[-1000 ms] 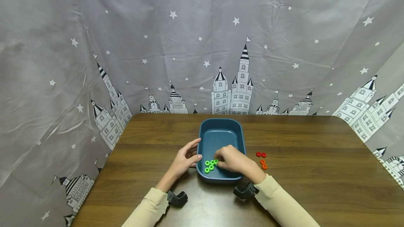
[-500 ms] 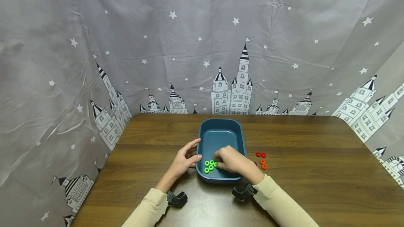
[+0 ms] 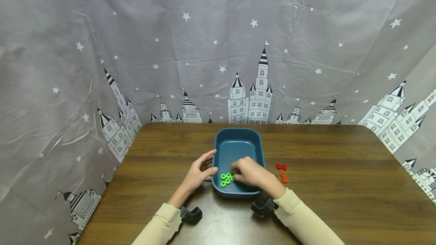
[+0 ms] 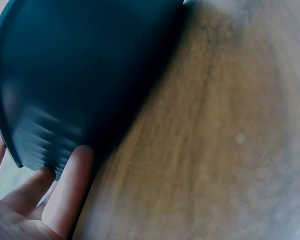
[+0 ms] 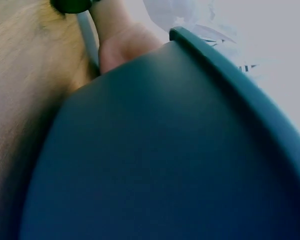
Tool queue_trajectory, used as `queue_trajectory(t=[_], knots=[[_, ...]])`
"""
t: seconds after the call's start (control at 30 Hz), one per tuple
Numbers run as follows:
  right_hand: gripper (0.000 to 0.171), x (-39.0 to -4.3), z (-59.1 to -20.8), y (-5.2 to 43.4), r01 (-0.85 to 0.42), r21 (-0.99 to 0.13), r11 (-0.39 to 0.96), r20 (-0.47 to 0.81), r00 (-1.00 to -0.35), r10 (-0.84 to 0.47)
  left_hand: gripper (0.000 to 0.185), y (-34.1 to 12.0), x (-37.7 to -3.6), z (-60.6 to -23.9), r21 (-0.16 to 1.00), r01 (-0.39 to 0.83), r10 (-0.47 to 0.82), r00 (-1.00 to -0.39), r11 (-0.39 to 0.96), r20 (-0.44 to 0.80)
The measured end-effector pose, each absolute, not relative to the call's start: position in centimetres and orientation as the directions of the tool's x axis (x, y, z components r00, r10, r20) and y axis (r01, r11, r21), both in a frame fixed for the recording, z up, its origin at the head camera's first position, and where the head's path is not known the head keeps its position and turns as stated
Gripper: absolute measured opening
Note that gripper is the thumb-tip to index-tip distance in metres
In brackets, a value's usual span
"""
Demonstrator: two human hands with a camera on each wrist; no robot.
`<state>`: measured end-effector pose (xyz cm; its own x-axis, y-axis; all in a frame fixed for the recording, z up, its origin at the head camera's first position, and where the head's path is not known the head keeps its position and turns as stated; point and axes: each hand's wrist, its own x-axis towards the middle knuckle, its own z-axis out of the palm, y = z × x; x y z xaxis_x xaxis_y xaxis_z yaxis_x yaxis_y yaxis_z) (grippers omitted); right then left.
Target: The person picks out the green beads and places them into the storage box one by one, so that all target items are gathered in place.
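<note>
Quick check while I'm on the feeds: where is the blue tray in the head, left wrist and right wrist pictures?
Head: the blue tray sits mid-table, between both hands.
Left wrist: its dark outer wall fills the upper left, with the left hand touching it at lower left.
Right wrist: its wall and rim fill most of the picture.
Shared landmark: the brown wooden table beside the tray.

a dark brown wooden table with rounded corners (image 3: 340, 184) fills the lower half of the head view. a grey fabric backdrop printed with white stars and striped castle towers (image 3: 204, 48) hangs from nine o'clock through twelve to three o'clock, wrinkled, under soft even light.
</note>
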<state>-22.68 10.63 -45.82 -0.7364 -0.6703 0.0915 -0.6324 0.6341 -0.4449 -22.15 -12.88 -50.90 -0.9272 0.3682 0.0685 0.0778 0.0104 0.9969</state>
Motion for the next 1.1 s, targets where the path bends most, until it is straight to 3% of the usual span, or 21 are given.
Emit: queue_trajectory(t=[0.27, 0.5, 0.73, 1.1], knots=[[0.020, -22.6, -44.7, 11.9, -0.648, -0.470, 0.600, 0.187, -0.737, -0.649, 0.067, -12.8, -22.1, -50.9, 0.997, 0.079, 0.365, -0.929, 0.013, 0.069], [0.018, -22.2, -43.5, 14.8, -0.625, -0.474, 0.620, 0.334, -0.779, -0.530, 0.067, -12.7, -22.1, -50.8, 0.997, 0.079, 0.356, -0.932, 0.018, 0.068], [0.019, -21.3, -43.8, 18.6, -0.552, -0.494, 0.672, 0.360, -0.833, -0.420, 0.068, -12.8, -22.1, -50.8, 0.997, 0.076, 0.357, -0.932, 0.017, 0.065], [0.016, -19.1, -45.7, 22.5, -0.545, -0.435, 0.716, 0.387, -0.832, -0.398, 0.067, -12.9, -22.2, -50.9, 0.996, 0.082, 0.354, -0.933, 0.034, 0.064]])
